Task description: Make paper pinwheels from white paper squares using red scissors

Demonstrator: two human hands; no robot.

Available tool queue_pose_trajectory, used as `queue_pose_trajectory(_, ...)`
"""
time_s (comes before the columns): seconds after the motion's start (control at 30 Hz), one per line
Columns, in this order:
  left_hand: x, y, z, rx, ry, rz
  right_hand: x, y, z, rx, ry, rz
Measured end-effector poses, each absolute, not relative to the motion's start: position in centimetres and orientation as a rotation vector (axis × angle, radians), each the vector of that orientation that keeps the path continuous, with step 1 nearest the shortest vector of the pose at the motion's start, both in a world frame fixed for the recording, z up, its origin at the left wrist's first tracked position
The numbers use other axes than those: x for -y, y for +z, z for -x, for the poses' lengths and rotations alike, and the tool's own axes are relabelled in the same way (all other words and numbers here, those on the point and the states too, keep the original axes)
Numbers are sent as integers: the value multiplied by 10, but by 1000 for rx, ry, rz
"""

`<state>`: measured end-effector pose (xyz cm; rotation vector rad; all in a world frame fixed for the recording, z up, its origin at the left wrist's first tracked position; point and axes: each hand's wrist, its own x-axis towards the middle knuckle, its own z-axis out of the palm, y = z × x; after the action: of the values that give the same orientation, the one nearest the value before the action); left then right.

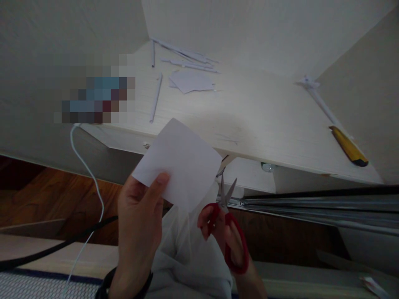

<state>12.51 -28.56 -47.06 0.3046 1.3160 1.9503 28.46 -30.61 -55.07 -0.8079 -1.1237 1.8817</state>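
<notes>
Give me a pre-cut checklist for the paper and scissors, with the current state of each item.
1. Paper held firmly: ok, the left hand pinches the white paper sheet at its lower corner, thumb on top.
2. Scissors gripped: ok, the right hand has fingers through the red-handled scissors.
3. Blades open: ok, slightly parted, tips pointing up.
4. Blades on the paper: not ok, they sit just right of the sheet's edge, apart from it.
5. Left fingers away from the blades: ok, they are on the opposite side of the sheet.
6. Cut line marked: cannot tell, the sheet looks blank.
</notes>
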Motion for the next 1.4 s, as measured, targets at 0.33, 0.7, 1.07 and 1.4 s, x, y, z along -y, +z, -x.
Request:
queue_pose_trajectory(0.33,290,-469,-127,-1534,1845,-399,330,-498,-280,1359,1872,1059)
queue_pose_trajectory(0.7,293,-473,-127,-1570,1874,-532,336,-489,-277,1497,1944,979)
queue_pose_trajectory(1.07,294,-476,-128,-1599,1842,-600,335,-488,-275,1451,1924,1018)
queue_pose_trajectory(1.4,294,-476,-127,-1629,1799,-654,333,-481,-272,1387,1892,1062)
